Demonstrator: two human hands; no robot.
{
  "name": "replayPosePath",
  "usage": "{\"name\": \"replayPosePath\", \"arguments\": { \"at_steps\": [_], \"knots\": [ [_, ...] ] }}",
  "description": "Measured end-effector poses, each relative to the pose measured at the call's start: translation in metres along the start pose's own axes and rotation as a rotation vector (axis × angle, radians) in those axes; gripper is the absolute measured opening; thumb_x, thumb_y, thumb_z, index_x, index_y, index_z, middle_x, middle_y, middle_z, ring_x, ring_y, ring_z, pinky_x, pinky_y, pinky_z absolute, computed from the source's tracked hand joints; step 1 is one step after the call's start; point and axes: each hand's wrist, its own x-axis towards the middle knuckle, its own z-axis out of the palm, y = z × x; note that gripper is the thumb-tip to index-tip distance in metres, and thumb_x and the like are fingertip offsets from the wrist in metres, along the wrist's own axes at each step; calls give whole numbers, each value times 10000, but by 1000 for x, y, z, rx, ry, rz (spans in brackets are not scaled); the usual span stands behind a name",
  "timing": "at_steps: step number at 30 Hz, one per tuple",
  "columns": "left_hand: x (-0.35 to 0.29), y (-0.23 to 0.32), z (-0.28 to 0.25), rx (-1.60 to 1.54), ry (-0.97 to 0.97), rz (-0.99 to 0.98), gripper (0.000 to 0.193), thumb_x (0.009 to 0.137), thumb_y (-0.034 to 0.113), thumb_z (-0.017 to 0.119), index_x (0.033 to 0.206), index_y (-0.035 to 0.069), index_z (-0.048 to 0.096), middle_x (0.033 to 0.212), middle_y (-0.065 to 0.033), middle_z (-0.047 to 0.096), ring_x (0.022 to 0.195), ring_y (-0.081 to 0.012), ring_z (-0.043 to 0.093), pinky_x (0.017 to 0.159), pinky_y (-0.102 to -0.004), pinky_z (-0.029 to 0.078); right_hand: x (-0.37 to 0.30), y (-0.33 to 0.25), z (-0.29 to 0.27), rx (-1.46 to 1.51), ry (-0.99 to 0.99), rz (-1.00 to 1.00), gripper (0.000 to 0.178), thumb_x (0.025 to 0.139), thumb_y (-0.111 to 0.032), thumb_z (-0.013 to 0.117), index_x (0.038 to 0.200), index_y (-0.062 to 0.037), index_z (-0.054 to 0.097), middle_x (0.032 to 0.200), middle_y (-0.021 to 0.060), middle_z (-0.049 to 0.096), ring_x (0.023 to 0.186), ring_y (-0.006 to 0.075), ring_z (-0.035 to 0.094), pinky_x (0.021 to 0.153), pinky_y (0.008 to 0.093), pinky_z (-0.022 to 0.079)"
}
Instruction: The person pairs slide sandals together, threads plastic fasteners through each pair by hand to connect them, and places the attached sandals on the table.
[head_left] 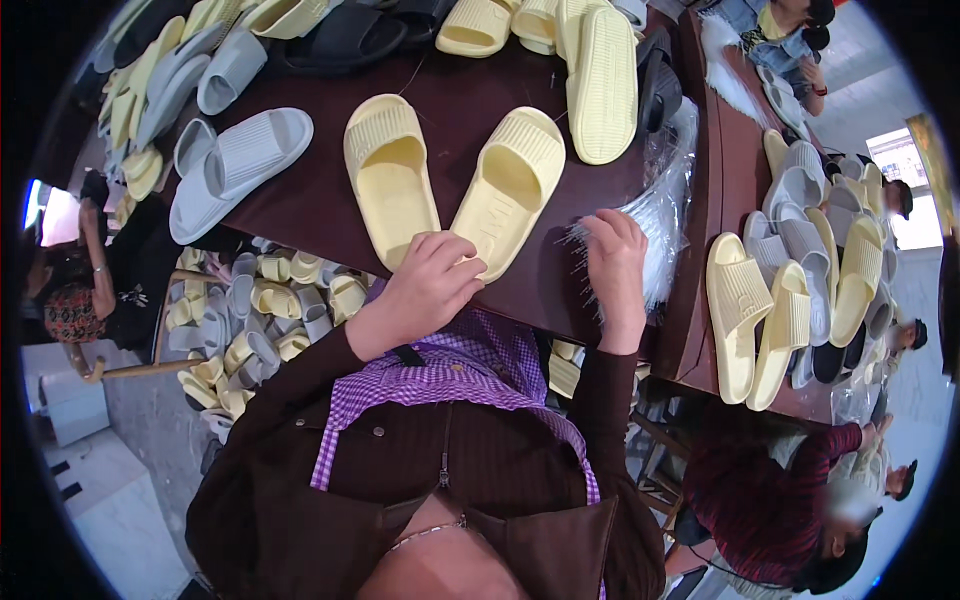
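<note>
Two pale yellow slide sandals lie soles down on the dark table in front of me, toes pointing away and heels close together: the left slide (387, 165) and the right slide (508, 185). My left hand (432, 285) is closed at their heels, its fingers bent over the heel edge of the right slide and its back covering part of the left one's heel. Beside the pair, my right hand (615, 262) curls its fingers at the edge of a bundle of thin clear plastic strands (655, 255). Whatever those fingertips pinch is too fine to make out.
A grey pair of slides (245, 165) sits at the table's left; an upturned yellow slide (603, 95) lies at the far right. Piles of slides line the far edge. Below left are heaped slides (255, 330). A co-worker (765, 490) sits near another table (700, 340) at right.
</note>
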Motion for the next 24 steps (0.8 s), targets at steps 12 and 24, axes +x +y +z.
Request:
{"name": "replayPosePath", "arguments": {
  "at_steps": [12,24],
  "knots": [
    [7,14,13,-85,-17,57,191,739,51,661,922,17,621,939,-109,587,937,-297,547,826,-396,404,-6,-13,13,92,8,-104,57,737,-75,606,793,-78,594,918,89,575,940,268,553,857,384,391],
    [7,2,8,-179,10,16,173,740,37,651,908,11,622,917,-112,589,908,-299,550,818,-391,409,7,-22,2,116,143,-65,118,757,-15,604,862,-58,574,869,73,565,860,263,536,783,363,400]
  ]
}}
